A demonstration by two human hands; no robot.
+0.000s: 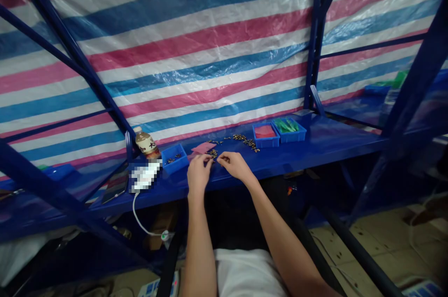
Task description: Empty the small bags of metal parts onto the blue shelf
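Near the front edge of the blue table, my left hand [199, 171] is closed, its fingertips pinched beside a small heap of brass-coloured pieces [213, 152]. What it holds, if anything, is too small to make out. My right hand [234, 164] is just to the right, with thumb and fingers also pinched together; any piece between them cannot be made out. Behind my left hand lies a pink sheet [203, 148]. More brass-coloured pieces [247, 140] are scattered on the table behind and to the right of my right hand.
A blue tray [175, 169] with a few small pieces sits left, beside a drink bottle [146, 143] and a white cable [137, 215]. To the right are a blue tray of pink sheets [265, 131] and one of green packets [287, 125]. Blue frame posts [314, 40] flank the table [336, 136].
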